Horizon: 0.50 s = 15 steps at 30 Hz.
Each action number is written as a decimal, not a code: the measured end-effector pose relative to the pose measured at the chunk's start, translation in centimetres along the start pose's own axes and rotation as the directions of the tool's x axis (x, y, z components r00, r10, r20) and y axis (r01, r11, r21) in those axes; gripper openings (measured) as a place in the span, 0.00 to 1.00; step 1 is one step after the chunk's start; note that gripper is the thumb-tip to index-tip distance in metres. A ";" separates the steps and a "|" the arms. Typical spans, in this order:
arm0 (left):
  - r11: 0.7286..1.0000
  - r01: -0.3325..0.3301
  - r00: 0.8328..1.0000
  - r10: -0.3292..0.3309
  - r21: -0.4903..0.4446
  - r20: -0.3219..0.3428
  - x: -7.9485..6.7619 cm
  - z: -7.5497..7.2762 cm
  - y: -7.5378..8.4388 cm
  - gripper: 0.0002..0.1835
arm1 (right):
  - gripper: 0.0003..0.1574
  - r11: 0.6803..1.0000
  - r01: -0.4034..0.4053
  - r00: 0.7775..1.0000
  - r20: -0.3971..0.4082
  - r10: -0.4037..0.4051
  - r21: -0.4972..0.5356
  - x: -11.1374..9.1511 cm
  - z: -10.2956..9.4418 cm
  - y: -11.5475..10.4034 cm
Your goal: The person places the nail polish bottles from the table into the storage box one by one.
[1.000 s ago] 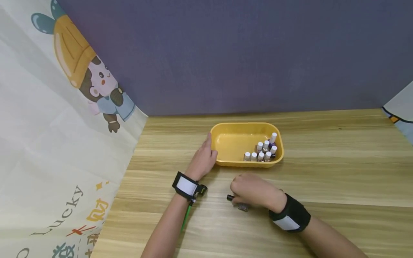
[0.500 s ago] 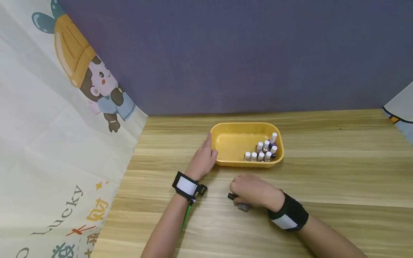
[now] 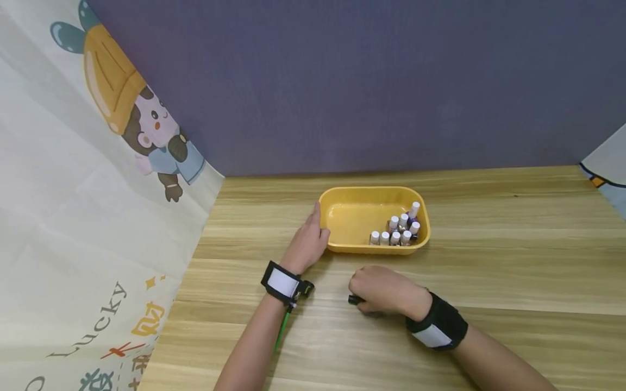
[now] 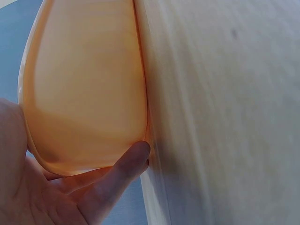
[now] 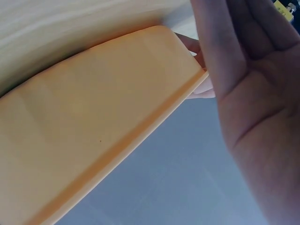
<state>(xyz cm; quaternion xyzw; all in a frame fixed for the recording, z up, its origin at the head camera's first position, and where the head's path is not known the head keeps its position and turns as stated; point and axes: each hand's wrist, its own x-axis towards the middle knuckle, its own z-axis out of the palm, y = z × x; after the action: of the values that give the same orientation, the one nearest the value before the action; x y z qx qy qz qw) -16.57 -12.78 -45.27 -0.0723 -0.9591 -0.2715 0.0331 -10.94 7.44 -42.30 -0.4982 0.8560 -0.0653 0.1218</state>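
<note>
A yellow plastic tray (image 3: 342,248) stands on the table in the head view, with several white-capped nail polish bottles (image 3: 395,237) grouped at its right end. My left hand (image 3: 306,244) holds the tray's left front corner, fingers along the end and thumb at the front; the left wrist view shows this hand (image 4: 61,197) against the tray wall (image 4: 89,93). In front of the tray my right hand (image 3: 386,291) curls round a nail polish bottle (image 3: 355,300), whose black cap sticks out at the left. Its body is hidden under the hand.
The wooden table (image 3: 513,244) extends to both sides of the tray. A dark blue-grey panel (image 3: 367,87) rises behind it, and a white printed sheet (image 3: 73,217) borders the left side. Both wrists wear black straps with cameras.
The bottle's glittery dark body, visible below the right hand before, has gone out of sight under it, and the black cap sits slightly further right. My left hand and the tray stay put.
</note>
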 end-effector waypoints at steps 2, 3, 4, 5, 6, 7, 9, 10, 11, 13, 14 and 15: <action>1.000 0.002 1.000 -0.002 0.001 0.001 -0.1 0.0 0.0 0.37 | 0.14 1.000 -0.004 1.000 0.003 0.004 0.004 0.0 0.0 0.0; 1.000 0.003 1.000 -0.003 0.000 0.002 -0.1 0.0 0.0 0.37 | 0.13 1.000 -0.007 1.000 0.005 0.007 0.012 -0.1 0.0 0.0; 1.000 0.003 1.000 -0.003 -0.002 0.002 -0.1 0.1 0.0 0.37 | 0.13 1.000 -0.011 1.000 0.009 0.010 0.021 -0.1 0.0 0.0; 1.000 0.003 1.000 -0.003 -0.002 0.002 -0.2 0.1 -0.1 0.37 | 0.13 0.999 -0.018 1.000 0.015 0.018 0.039 -0.2 -0.1 0.0; 1.000 0.002 1.000 -0.002 -0.004 0.001 -0.2 0.1 -0.1 0.37 | 0.12 0.998 -0.024 1.000 0.019 0.023 0.058 -0.3 -0.2 0.0; 1.000 0.000 1.000 0.000 -0.004 0.001 -0.2 0.1 -0.1 0.37 | 0.11 0.997 -0.031 0.999 0.025 0.030 0.075 -0.3 -0.3 0.0; 1.000 -0.004 1.000 0.004 -0.003 -0.002 -0.1 0.2 -0.2 0.37 | 0.10 0.994 -0.042 0.999 0.032 0.038 0.106 -0.4 -0.5 0.1; 1.000 -0.005 1.000 0.005 -0.003 -0.004 -0.1 0.2 -0.2 0.37 | 0.10 0.992 -0.045 0.999 0.033 0.042 0.116 -0.4 -0.7 0.2; 1.000 -0.007 1.000 0.007 -0.003 -0.006 0.0 0.2 -0.2 0.37 | 0.10 0.991 -0.048 0.998 0.035 0.044 0.129 -0.4 -0.8 0.3; 1.000 -0.010 1.000 0.010 -0.002 -0.009 0.0 0.3 -0.2 0.37 | 0.09 0.988 -0.047 0.998 0.035 0.043 0.144 -0.4 -1.0 0.4; 1.000 -0.010 1.000 0.010 -0.002 -0.010 0.1 0.3 -0.2 0.37 | 0.09 0.987 -0.048 0.998 0.034 0.043 0.152 -0.5 -1.1 0.5; 1.000 -0.010 1.000 0.010 -0.004 -0.010 0.1 0.3 -0.2 0.37 | 0.09 0.986 -0.046 0.999 0.033 0.042 0.160 -0.5 -1.3 0.6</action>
<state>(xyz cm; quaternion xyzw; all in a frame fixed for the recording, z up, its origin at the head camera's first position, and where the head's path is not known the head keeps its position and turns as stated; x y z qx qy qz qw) -16.67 -12.83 -45.61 -0.0757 -0.9580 -0.2739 0.0391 -11.55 8.14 -41.17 -0.4686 0.8568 -0.1240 0.1757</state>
